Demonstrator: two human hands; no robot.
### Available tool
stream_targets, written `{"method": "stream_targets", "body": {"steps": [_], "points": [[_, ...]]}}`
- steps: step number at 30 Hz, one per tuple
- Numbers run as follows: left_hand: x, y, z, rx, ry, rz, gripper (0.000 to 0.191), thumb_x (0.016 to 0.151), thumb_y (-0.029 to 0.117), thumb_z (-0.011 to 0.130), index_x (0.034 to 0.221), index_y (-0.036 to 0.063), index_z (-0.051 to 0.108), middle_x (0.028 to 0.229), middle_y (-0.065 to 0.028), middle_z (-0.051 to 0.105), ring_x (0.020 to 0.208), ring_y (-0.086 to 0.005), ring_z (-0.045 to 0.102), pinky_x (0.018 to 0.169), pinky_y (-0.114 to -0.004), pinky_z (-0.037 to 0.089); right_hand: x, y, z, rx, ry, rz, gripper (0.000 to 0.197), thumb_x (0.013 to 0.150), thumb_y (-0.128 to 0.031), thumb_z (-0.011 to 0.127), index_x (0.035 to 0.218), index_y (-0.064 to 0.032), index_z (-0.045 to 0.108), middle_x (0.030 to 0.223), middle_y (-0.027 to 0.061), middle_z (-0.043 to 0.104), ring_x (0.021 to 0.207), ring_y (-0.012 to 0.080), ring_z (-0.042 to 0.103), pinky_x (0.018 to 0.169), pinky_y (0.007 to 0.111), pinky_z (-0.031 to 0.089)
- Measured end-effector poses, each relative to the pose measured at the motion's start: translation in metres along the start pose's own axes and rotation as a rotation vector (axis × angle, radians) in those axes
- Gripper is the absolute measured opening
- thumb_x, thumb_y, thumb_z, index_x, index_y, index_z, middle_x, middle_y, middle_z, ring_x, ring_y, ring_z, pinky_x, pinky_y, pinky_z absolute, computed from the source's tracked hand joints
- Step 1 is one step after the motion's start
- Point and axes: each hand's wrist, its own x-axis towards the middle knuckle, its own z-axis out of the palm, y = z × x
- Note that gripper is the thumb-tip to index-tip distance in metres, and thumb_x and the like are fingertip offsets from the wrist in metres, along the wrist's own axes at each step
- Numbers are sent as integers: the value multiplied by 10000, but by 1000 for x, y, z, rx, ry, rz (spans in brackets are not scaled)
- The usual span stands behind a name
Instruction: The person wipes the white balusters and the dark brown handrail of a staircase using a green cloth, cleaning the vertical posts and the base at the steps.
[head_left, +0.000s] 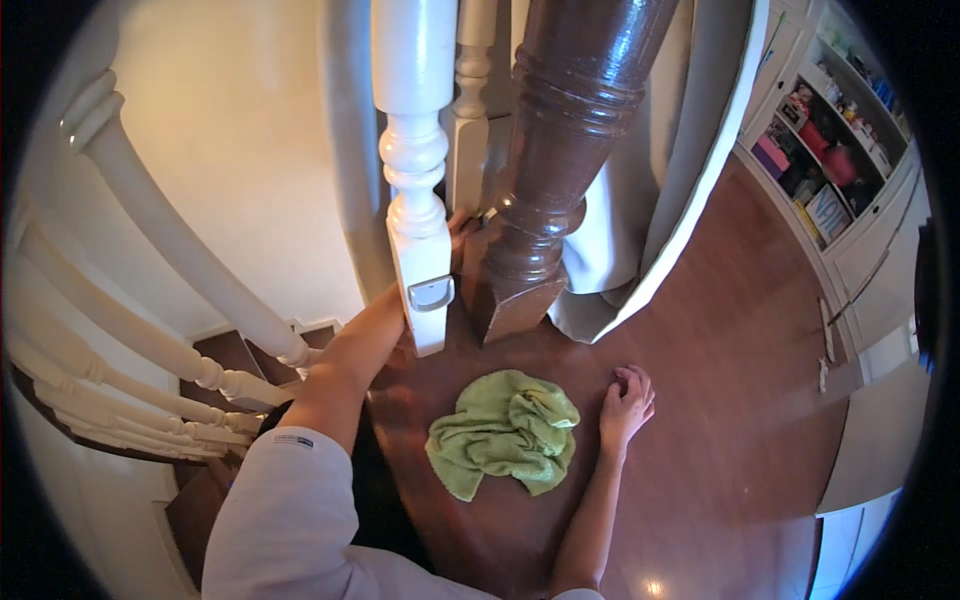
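Observation:
My left arm reaches past a white turned baluster (420, 180). Most of my left hand (463, 225) is hidden between that baluster and a dark brown newel post (570, 127). A small pale thing (490, 214) shows by its fingertips; what it is, and whether I hold it, cannot be made out. My right hand (630, 401) rests on the brown wooden floor (697, 420), empty, with the fingers lightly bent and the thumb apart. Between my arms a crumpled green cloth (502, 435) lies on the floor. A small metal latch plate (431, 293) sits on the baluster's square foot.
White balusters (172, 217) line the stairs (225, 360) dropping away on the left. A rolled white sheet (611, 247) stands behind the newel post. Shelves with several items (832, 142) fill the far right wall. The landing's edge (394, 480) runs beside my body.

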Motion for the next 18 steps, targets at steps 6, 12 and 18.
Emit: {"method": "stream_targets", "body": {"steps": [6, 12, 18], "points": [[81, 17, -44, -160, 92, -278, 163, 631, 71, 627, 789, 103, 651, 955, -46, 542, 786, -257, 510, 638, -366, 458, 1, 4, -3, -12, 10, 27, 210, 758, -106, 545, 925, -159, 660, 1165, -8, 575, 1157, 241, 473, 999, 463, 289], [76, 11, -29, -154, 256, -205, 182, 620, 78, 639, 802, 86, 643, 886, -30, 557, 764, -243, 513, 629, -356, 459, 1, 3, -1, -10, -6, 33, 206, 760, -106, 550, 928, -155, 659, 1167, -8, 576, 1159, 237, 474, 1000, 462, 288], [11, 4, -4, -73, -46, -83, 193, 624, 71, 641, 816, 86, 649, 932, -31, 551, 796, -246, 513, 636, -342, 469, 1, 5, -2, 34, 10, -3, 218, 755, -107, 552, 937, -158, 661, 1166, -8, 577, 1163, 233, 474, 1006, 454, 283]]}}
